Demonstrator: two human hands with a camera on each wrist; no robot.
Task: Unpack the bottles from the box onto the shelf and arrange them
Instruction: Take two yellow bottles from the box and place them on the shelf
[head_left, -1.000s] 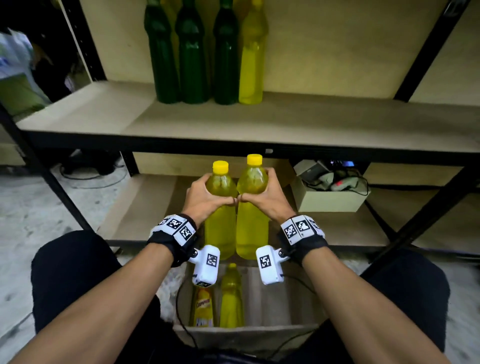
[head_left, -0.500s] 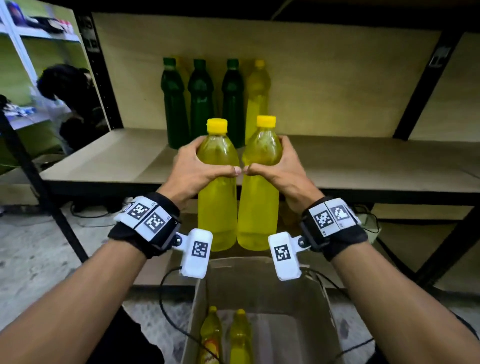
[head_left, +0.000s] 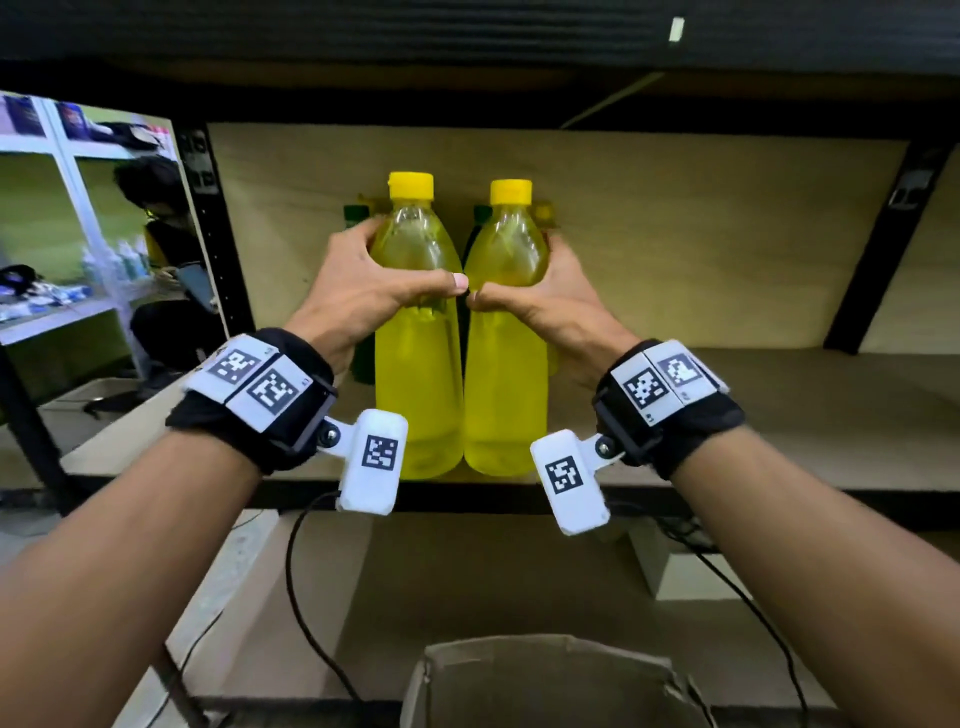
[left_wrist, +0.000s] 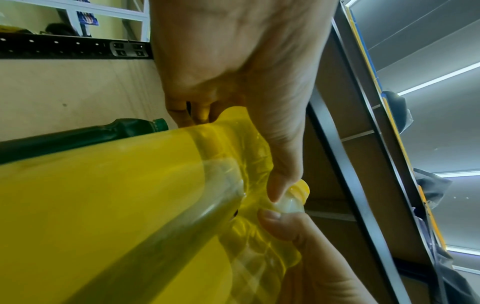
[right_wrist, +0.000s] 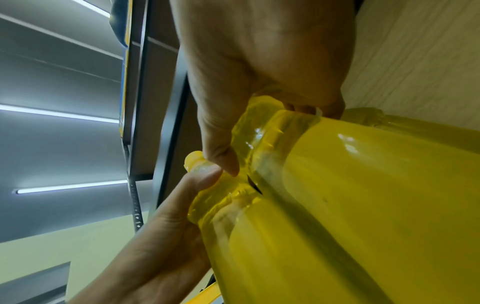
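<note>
Head view shows the left hand wrapped round the shoulder of the left yellow bottle, thumb across its front, fingers curled behind; the right hand clasps the right yellow bottle the same way; the two thumb tips nearly meet between the bottles; both bottles stand upright, long axes vertical, yellow caps pointing up, side by side and just about touching; their bases are at the front edge of the shelf, though whether they rest on the board or hang just above it cannot be told; behind them, toward the back edge of the shelf, green bottles and another yellow one are mostly hidden; the box sits below, open, near the bottom of the view; left wrist view shows the left hand clamped on its bottle, with a green bottle beyond; right wrist view shows the right hand gripping its bottle.
</note>
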